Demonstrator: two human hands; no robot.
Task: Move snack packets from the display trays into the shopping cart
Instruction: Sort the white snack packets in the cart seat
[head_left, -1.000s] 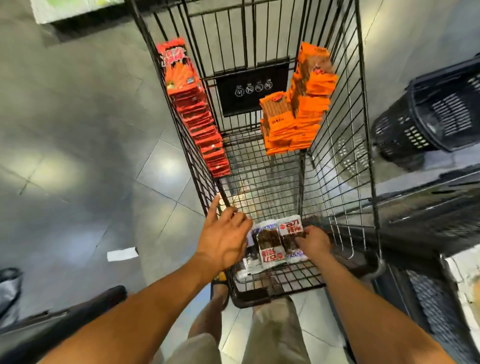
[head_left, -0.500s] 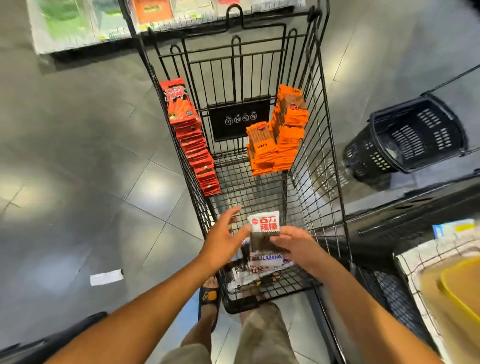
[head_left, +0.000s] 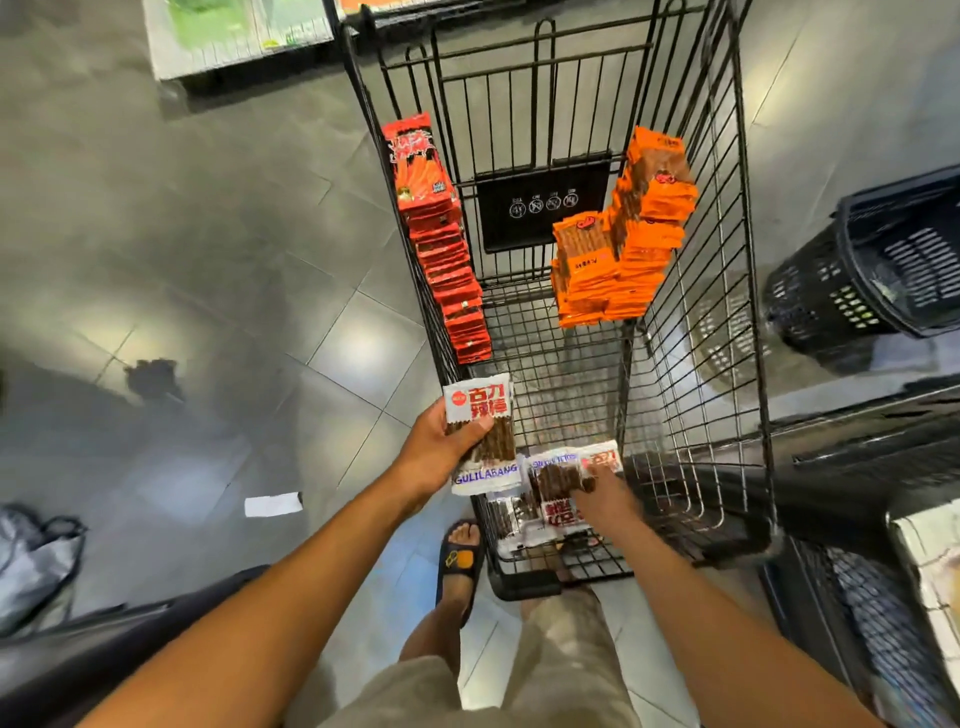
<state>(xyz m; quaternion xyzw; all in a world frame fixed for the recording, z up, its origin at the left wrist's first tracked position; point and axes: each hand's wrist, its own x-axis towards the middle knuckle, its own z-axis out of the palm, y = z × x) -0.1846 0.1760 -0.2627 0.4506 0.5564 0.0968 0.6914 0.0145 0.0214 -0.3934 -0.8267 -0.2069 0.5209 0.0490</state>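
Observation:
A black wire shopping cart (head_left: 691, 322) stands in front of me. My left hand (head_left: 434, 454) holds a white snack packet (head_left: 480, 415) upright over the cart's near left corner. My right hand (head_left: 605, 499) reaches down onto several white snack packets (head_left: 550, 480) lying at the near end of the cart, fingers on the top one. A row of red packets (head_left: 447, 260) leans along the cart's left wall. A stack of orange packets (head_left: 618, 244) sits against the right wall farther in.
A black plastic basket (head_left: 872, 275) lies tilted on the floor to the right. A display shelf with green packs (head_left: 234, 31) is at the top left. A white paper scrap (head_left: 272, 504) lies on the grey tiles. Dark shelving (head_left: 857, 467) borders the right.
My left hand has taken the white packet and lifted it to the left. My right hand has let go of it and dropped onto the packets in the cart.

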